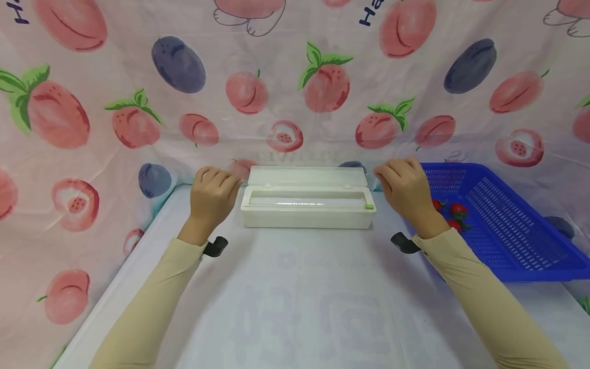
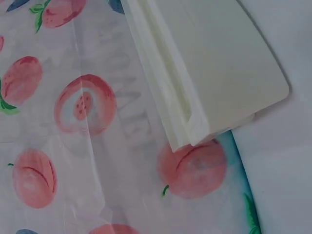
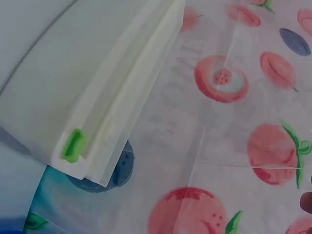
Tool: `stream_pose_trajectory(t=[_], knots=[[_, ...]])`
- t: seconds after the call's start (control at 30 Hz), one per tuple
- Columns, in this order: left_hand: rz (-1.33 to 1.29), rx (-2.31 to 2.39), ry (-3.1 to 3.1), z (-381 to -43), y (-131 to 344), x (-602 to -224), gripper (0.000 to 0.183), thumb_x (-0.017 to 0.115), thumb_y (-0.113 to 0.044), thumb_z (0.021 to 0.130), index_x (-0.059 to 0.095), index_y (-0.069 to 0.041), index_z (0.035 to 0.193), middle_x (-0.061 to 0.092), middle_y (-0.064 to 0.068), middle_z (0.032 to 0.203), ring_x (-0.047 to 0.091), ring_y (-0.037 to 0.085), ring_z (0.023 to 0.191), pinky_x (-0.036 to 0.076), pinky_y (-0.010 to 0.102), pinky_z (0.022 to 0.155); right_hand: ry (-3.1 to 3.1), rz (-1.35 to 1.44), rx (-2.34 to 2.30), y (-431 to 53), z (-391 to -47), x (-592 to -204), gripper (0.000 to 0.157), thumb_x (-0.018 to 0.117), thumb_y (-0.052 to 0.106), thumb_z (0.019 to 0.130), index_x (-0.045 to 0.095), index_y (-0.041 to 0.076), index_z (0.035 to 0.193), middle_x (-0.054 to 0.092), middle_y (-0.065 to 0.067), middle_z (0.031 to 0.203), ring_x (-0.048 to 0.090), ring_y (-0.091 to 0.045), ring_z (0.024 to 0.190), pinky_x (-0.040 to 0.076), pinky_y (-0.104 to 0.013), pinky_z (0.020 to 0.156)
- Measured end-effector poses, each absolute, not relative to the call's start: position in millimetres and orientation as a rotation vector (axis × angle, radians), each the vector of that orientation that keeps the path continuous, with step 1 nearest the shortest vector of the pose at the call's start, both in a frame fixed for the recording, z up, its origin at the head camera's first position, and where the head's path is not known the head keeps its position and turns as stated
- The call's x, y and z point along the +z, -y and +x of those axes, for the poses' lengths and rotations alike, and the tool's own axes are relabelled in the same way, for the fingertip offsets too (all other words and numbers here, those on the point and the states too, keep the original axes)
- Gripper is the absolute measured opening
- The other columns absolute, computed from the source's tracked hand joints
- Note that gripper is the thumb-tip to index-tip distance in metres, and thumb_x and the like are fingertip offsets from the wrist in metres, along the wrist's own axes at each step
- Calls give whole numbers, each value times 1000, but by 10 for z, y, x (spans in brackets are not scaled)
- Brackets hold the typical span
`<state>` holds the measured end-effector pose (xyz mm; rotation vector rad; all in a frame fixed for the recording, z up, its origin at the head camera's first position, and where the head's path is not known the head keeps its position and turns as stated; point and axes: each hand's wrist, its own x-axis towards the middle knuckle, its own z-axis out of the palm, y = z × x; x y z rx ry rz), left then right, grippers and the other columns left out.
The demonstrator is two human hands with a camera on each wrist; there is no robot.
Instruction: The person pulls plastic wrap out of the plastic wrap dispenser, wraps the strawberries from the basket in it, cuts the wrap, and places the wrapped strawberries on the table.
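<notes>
A white cling film dispenser box (image 1: 308,217) sits at the back of the table, its lid (image 1: 307,176) standing raised behind it. In the box's long recess a pale, shiny roll (image 1: 304,202) shows. My left hand (image 1: 212,195) is raised beside the box's left end, fingers curled against the thumb. The right hand (image 1: 405,189) mirrors it beyond the right end. Both seem to pinch a clear sheet of cling film, which is barely visible. The left wrist view shows the box's left end (image 2: 234,63) but no hand; a fingertip (image 3: 307,202) enters the right wrist view.
A blue plastic basket (image 1: 516,215) stands at the right, under and beyond my right forearm, with several strawberries (image 1: 458,210) in it. A green slider (image 3: 73,146) sits on the box's right end. Fruit-printed cloth (image 1: 286,77) hangs behind the white table (image 1: 313,307).
</notes>
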<state>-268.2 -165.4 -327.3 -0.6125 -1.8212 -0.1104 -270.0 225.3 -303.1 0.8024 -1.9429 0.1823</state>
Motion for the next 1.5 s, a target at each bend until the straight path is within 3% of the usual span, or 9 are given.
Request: stream_pose_trajectory(t=[0.17,0.37,0.67,1.03,1.17,1.23,1.3,1.4,1.5], knots=[[-697,-112,1749,-2535,1693,-3378,27,57,-18,92,70,-3,75,67,10,70,61,27,67,49,45,77,1876,859,246,-2268,-2506,-3124,3,66,-1,82,68,-2,81,66,-17,74,62,-32,69,49,-49,71],[-822,-113,1677,-2355,1713,-3480,24,57,-14,92,70,-3,75,66,10,67,61,27,65,50,45,74,1865,946,207,-2329,-2269,-3242,36,44,17,99,69,-3,82,66,-16,73,62,-31,67,50,-49,69],[-1077,-125,1677,-2154,1810,-3806,24,55,-11,91,69,-3,74,66,6,66,60,22,61,52,42,73,1830,1189,146,-2402,-2028,-3543,34,40,6,98,69,-1,80,65,-10,71,60,-22,61,53,-46,65],[-1400,98,1823,-2109,1879,-4140,38,35,-10,100,64,-7,77,62,0,72,60,15,71,52,32,77,1900,1464,-31,-2457,-1954,-3925,46,24,5,102,66,4,82,65,-3,76,61,-14,70,53,-35,71],[-1468,226,1864,-2120,1884,-4156,50,19,-2,101,63,-9,79,62,-1,76,58,14,74,50,30,79,1922,1532,-110,-2446,-1990,-4036,52,14,3,102,63,6,85,63,-2,80,61,-14,73,52,-34,72],[-1495,319,1903,-2124,1888,-4151,49,18,4,99,62,-9,80,62,-1,77,57,14,75,49,29,81,1950,1561,-159,-2441,-2010,-4083,53,12,2,101,62,7,86,64,-2,82,60,-14,74,52,-34,73],[-1516,409,1951,-2128,1887,-4142,34,34,8,94,61,-8,81,61,-1,78,56,14,77,48,29,83,2000,1586,-215,-2434,-2028,-4115,40,24,-3,98,60,8,86,63,-2,83,59,-15,76,51,-33,75],[-1527,511,2014,-2132,1868,-4126,15,63,5,80,60,-9,82,61,-1,79,56,15,78,48,30,85,2101,1608,-295,-2414,-2041,-4142,14,54,-4,84,58,9,86,62,-1,82,57,-15,76,50,-33,77],[-1529,567,2067,-2131,1843,-4115,23,77,-2,69,61,-11,83,62,-1,79,57,15,79,48,30,86,2198,1613,-355,-2388,-2043,-4156,26,74,0,68,58,11,85,61,1,81,56,-14,74,50,-33,77]])
